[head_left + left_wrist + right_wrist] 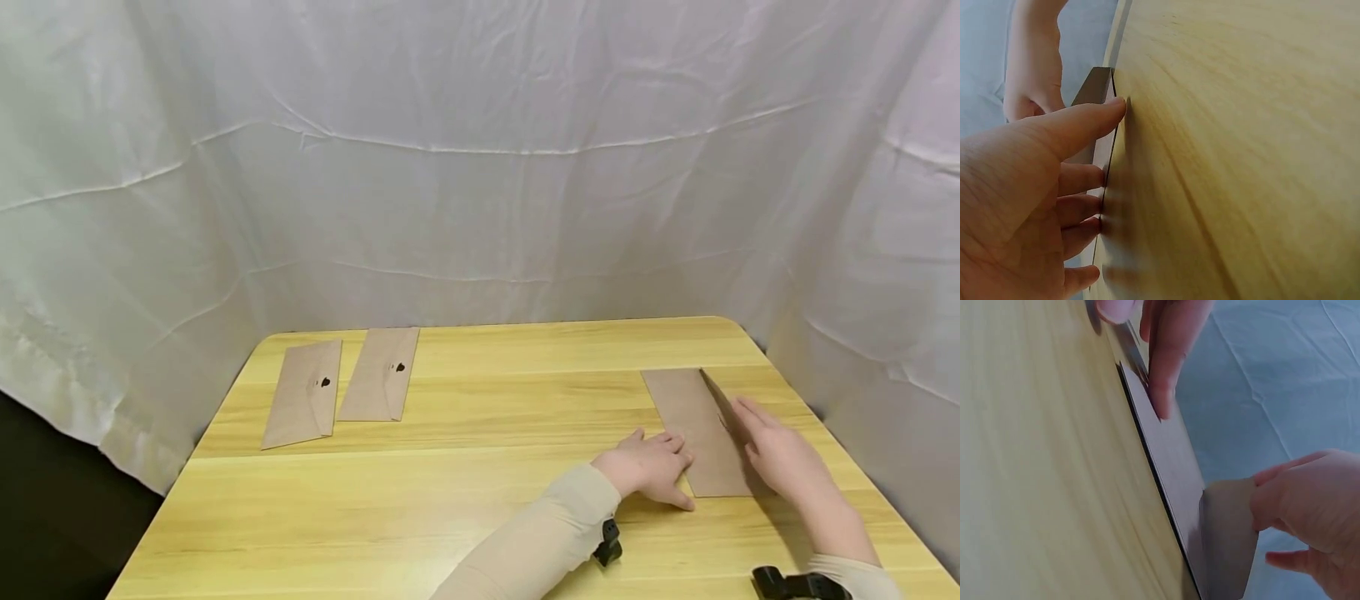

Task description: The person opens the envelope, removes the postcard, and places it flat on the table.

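A brown paper envelope (693, 433) lies flat at the right of the table, its flap (1229, 531) raised steeply along the right side. My left hand (648, 467) rests at the envelope's left edge with fingers spread. In the left wrist view, the left hand's thumb (1094, 122) and fingertips (1088, 234) line up along that edge. My right hand (783, 458) holds the raised flap, fingers bent at its free edge. Seen from the right wrist, the right hand's lower digit (1288, 559) stands apart from the paper.
Two closed brown envelopes, one at the far left (300, 396) and one beside it (378, 375), lie on the wooden table (360, 517), each with a small dark mark. Pale curtains (510, 208) hang behind and at the sides. Black cameras (607, 543) are strapped at both wrists.
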Tool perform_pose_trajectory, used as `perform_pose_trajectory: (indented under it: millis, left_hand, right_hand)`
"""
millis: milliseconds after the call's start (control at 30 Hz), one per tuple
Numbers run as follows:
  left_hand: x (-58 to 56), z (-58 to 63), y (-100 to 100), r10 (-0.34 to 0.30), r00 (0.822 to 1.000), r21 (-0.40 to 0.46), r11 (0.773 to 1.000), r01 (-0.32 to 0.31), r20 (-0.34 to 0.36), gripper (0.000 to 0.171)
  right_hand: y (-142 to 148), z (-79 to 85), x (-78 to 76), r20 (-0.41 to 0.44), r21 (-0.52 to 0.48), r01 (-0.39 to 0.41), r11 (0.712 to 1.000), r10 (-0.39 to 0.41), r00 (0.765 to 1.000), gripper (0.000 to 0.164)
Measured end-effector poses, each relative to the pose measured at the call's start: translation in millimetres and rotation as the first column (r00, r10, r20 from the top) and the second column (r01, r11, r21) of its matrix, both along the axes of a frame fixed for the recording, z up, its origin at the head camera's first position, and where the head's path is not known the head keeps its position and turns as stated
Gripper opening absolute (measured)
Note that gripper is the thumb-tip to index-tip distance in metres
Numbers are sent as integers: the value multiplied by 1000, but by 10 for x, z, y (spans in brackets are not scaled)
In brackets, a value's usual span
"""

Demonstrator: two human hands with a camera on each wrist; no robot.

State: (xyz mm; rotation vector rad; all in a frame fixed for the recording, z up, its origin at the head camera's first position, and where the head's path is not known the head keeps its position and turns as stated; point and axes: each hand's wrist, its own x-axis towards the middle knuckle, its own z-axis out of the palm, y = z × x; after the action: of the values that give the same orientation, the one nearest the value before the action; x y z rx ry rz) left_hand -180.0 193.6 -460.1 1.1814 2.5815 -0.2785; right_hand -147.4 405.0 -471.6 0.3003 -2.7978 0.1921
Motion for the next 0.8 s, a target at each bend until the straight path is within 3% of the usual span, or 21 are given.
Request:
perform_pose_trajectory:
  millis: [100, 233, 467, 800]
  left_hand:
    - [-6, -2, -6, -1, 1000, 2, 1000, 1, 0, 72]
    - [-19, 1, -15, 1, 1000, 3, 1000, -1, 1, 73]
    - [-22, 16, -26, -2, 1000, 3, 1000, 2, 18, 74]
    - [-24, 35, -43, -5, 1000, 10, 1000, 4, 17, 73]
  right_hand:
    - [59, -32, -21, -122, 14, -8, 1000, 9, 992, 63]
    - [151, -76, -39, -179, 21, 26, 999, -22, 984, 56]
    - [296, -146, 28, 19, 34, 145, 989, -145, 989, 58]
    - [375, -179, 37, 176, 64, 134, 989, -143, 974, 44]
